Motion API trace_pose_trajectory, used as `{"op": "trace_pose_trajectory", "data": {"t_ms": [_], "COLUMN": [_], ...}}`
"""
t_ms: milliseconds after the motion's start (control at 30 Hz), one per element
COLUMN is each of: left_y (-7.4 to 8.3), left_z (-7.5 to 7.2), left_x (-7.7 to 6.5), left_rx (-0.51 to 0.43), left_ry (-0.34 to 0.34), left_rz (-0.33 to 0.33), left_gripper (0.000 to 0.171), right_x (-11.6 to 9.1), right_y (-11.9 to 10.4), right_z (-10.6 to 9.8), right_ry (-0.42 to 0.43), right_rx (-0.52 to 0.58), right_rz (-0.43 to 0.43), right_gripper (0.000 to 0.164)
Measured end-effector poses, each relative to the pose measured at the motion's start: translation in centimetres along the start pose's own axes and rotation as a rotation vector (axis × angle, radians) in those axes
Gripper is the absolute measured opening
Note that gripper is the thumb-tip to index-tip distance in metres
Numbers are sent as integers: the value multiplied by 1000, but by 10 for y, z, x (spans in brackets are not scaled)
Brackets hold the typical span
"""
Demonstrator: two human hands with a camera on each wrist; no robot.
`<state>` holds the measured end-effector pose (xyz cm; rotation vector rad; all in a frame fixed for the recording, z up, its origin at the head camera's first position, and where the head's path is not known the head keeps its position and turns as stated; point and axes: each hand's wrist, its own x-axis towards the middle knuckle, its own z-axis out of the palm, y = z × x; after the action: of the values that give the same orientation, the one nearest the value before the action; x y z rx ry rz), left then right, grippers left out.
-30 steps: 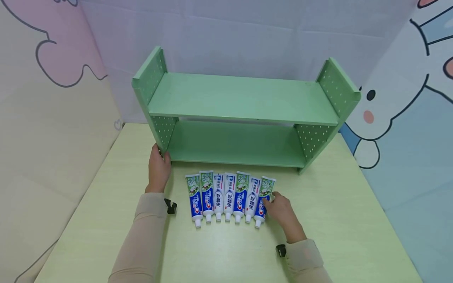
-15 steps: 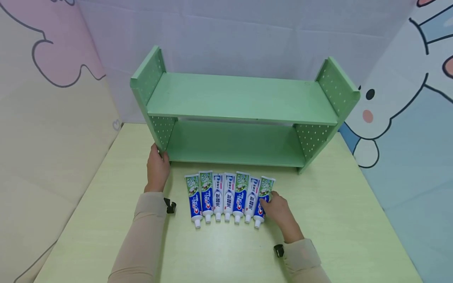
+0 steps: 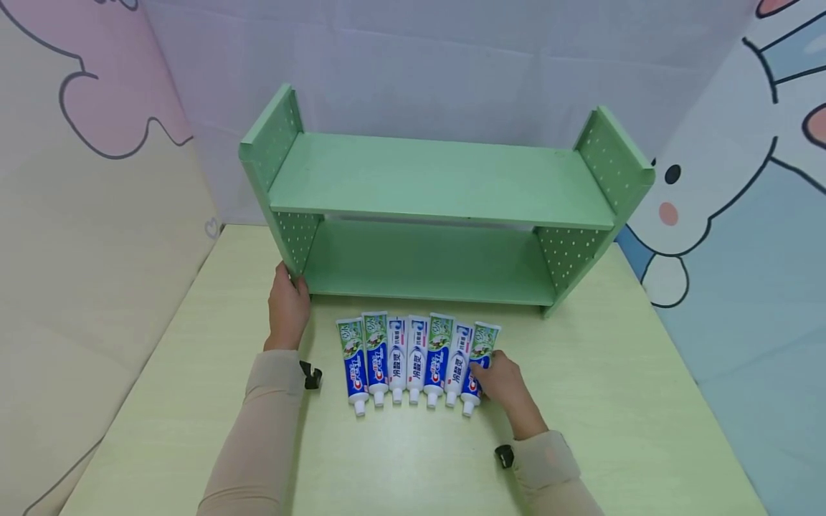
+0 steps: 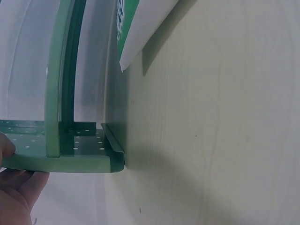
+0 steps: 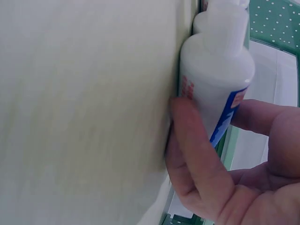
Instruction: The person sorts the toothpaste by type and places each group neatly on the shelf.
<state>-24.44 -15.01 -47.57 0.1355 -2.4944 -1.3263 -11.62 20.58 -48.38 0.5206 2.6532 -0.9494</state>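
My left hand [image 3: 287, 309] grips the lower front of the left side panel of a green two-tier shelf [image 3: 445, 179]. In the left wrist view, thumb and fingers [image 4: 18, 194] lie on opposite faces of that panel. My right hand [image 3: 506, 385] holds the rightmost toothpaste tube [image 3: 482, 340], a blue and green one, between thumb and fingers. Seen from the right wrist, this tube [image 5: 213, 70] lies low at the tabletop, with fingers curled under its edge. A white toothpaste tube [image 3: 459, 362] lies directly left of it.
Several more blue-green and white toothpaste tubes [image 3: 397, 358] lie in a row on the pale table [image 3: 400, 466], caps toward me. The shelf stands right behind them. A curtain [image 3: 419, 64] hangs at the back, with cartoon-printed walls [image 3: 742, 301] on the sides.
My right hand has shifted slightly left, its thumb further over the rightmost toothpaste tube. The left hand, the shelf and the tubes stay in place.
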Motion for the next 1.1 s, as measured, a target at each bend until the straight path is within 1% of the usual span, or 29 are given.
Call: {"op": "trace_pose_trajectory", "data": {"t_ms": [167, 367, 667, 733, 967, 1100], "left_y": [1, -1, -1, -1, -4, -6], "left_z": [0, 1, 2, 1, 1, 2], "left_x": [-2, -3, -3, -3, -2, -2], "left_rx": [0, -8, 16, 18, 29, 43], "left_ry": [-1, 9, 17, 14, 21, 25], "left_rz": [4, 11, 14, 17, 37, 45], "left_gripper": [48, 48, 47, 47, 46, 46], "right_x": [-1, -4, -6, -6, -3, -3], "right_y": [-1, -2, -4, -4, -2, 0], "right_z": [3, 4, 2, 0, -10, -14], "right_ry": [11, -11, -19, -28, -25, -27], "right_rx": [11, 60, 83, 81, 48, 69], "right_rz": [-29, -14, 4, 9, 25, 35], "right_gripper": [61, 54, 49, 50, 64, 64]}}
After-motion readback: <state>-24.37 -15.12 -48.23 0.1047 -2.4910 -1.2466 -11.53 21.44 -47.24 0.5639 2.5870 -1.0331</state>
